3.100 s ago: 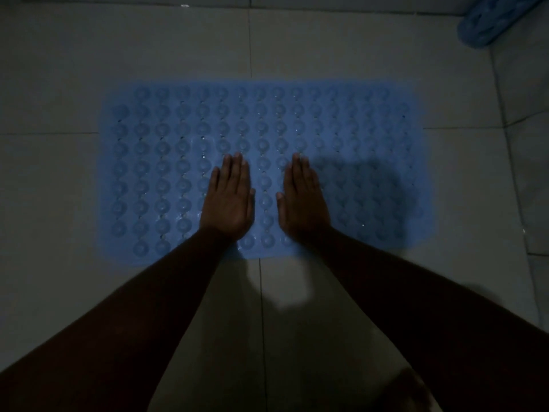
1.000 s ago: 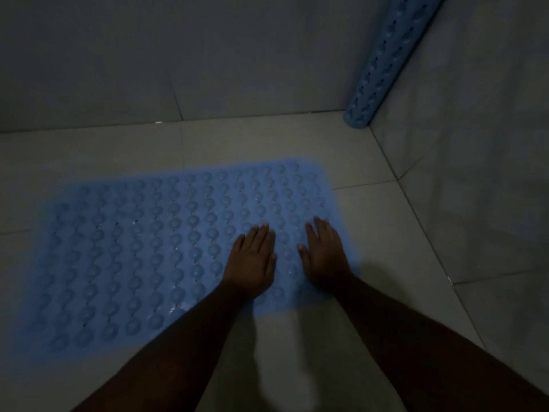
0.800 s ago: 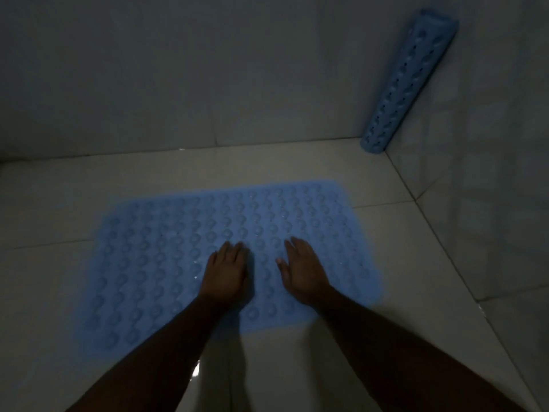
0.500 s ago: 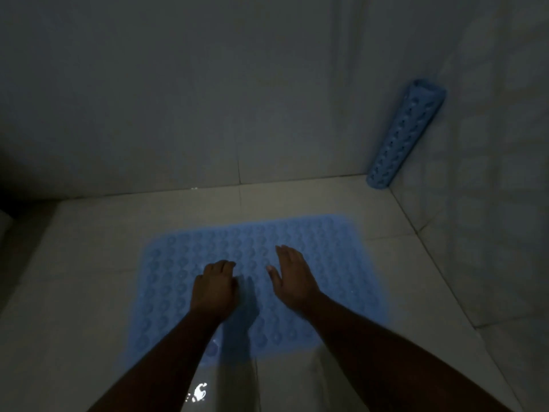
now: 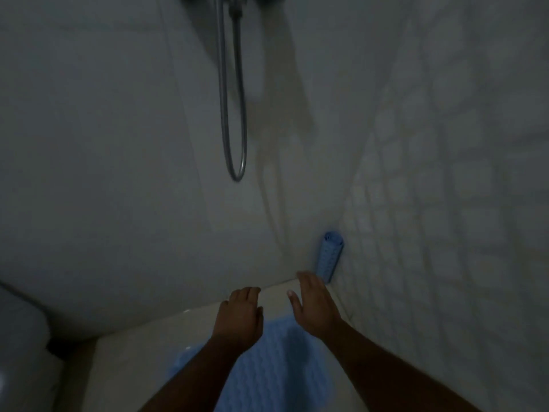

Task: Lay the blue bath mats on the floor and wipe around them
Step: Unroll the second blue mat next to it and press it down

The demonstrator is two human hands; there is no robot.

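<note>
A blue studded bath mat [image 5: 276, 373] lies flat on the pale tiled floor, partly hidden by my forearms. A second blue mat [image 5: 329, 257], rolled into a tube, stands upright in the far right corner against the walls. My left hand [image 5: 239, 318] hovers above the flat mat's far edge with its fingers curled and nothing in it. My right hand [image 5: 315, 303] is raised with fingers spread, empty, just in front of and left of the rolled mat, apart from it.
A metal shower hose [image 5: 233, 114] hangs in a loop on the back wall. The right wall [image 5: 445, 203] has small square tiles. A white toilet edge [image 5: 20, 346] shows at the lower left. Bare floor [image 5: 142, 352] lies left of the mat.
Both hands have lifted off the flat mat and moved forward toward the corner. The view has tilted up, showing the wall and shower hose.
</note>
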